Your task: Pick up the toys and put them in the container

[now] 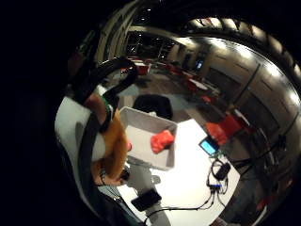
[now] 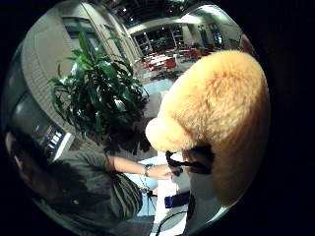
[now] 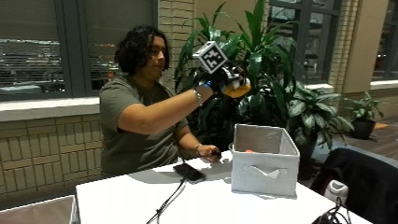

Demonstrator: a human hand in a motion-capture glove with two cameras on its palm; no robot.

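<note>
Fuzzy orange toy [image 3: 238, 87] aloft; red toy [image 1: 162, 141] in container [image 3: 264, 163].

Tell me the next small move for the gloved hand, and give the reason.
Probably lower the right hand toward the open grey fabric bin and let go over it. The hand grips a fuzzy yellow-orange plush toy raised high above the table, up and to the side of the bin, where a red toy already lies.

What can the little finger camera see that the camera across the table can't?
Only the little finger side palm view looks down into the container and shows the whole red toy lying inside. Only the outside view shows the person's whole raised arm, with the gloved hand up above the table. Both show the fluffy orange toy gripped by that hand, the grey container and the black phone.
</note>
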